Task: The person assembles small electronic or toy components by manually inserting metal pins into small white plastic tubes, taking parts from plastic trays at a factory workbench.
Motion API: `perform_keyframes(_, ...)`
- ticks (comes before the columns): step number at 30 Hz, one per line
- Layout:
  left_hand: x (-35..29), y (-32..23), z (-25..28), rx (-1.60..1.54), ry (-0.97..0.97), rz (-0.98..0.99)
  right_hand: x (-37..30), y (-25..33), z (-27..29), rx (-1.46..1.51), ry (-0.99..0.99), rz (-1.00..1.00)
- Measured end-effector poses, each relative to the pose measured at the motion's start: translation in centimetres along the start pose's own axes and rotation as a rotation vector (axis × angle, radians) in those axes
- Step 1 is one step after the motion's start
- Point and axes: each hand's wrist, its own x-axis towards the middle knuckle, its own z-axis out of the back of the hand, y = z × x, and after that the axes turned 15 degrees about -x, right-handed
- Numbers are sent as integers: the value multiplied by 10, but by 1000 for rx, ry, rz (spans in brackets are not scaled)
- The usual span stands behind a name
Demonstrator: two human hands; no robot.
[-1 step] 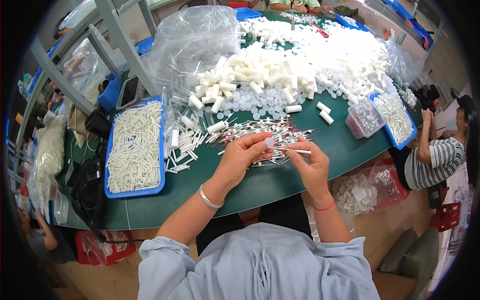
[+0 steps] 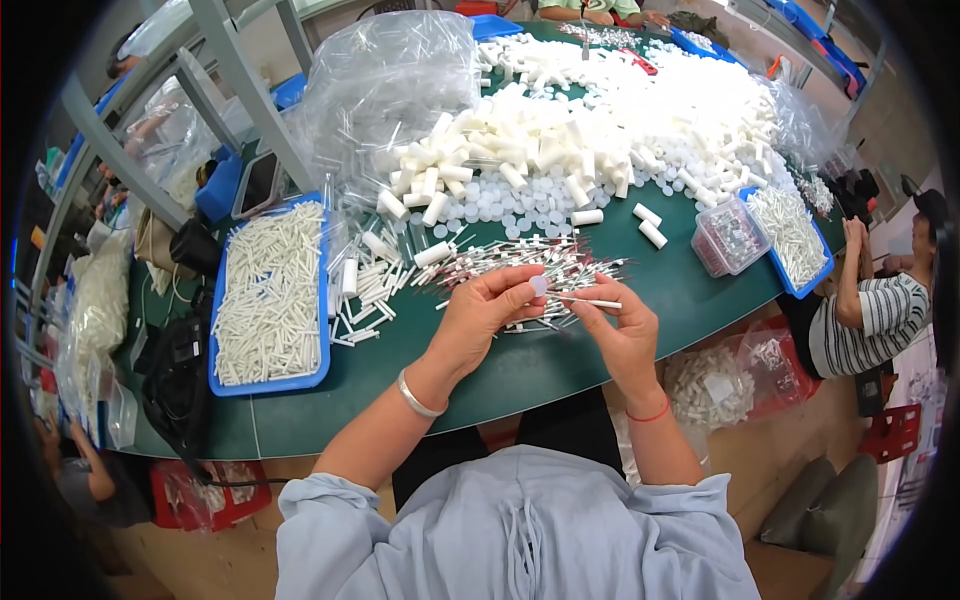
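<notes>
Between thumb and fingertips, my left hand (image 2: 470,318) pinches a small translucent round disc (image 2: 538,286). My right hand (image 2: 628,335) is closed on a thin white stick (image 2: 600,303), whose slender tip points left at the disc. From this view I cannot tell whether tip and disc touch. Just beyond both hands lies a loose heap of thin white and red pieces with fine wire-like ends (image 2: 490,262). Farther back, more translucent discs (image 2: 515,215) are scattered in front of a large mound of white cylinders (image 2: 540,130).
Blue trays of short white sticks stand at left (image 2: 268,300) and right (image 2: 790,235) on the green table (image 2: 400,372). A clear plastic box (image 2: 730,238) is beside the right tray. Clear bags (image 2: 390,75) lie back left, near a grey metal frame (image 2: 250,90). Co-workers sit around.
</notes>
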Motion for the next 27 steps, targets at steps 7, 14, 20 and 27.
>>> perform_keyframes(7,-2,1,1,-25,2,-8,-1,-1,-1,-78,9,68)
perform_keyframes(14,-4,0,3,13,0,-9,-4,-2,0,-91,29,31)
perform_keyframes(20,-10,-5,3,215,38,7,-1,-3,0,269,74,-239)
perform_keyframes(27,-12,-3,-2,228,45,3,-1,-3,1,332,89,-284)
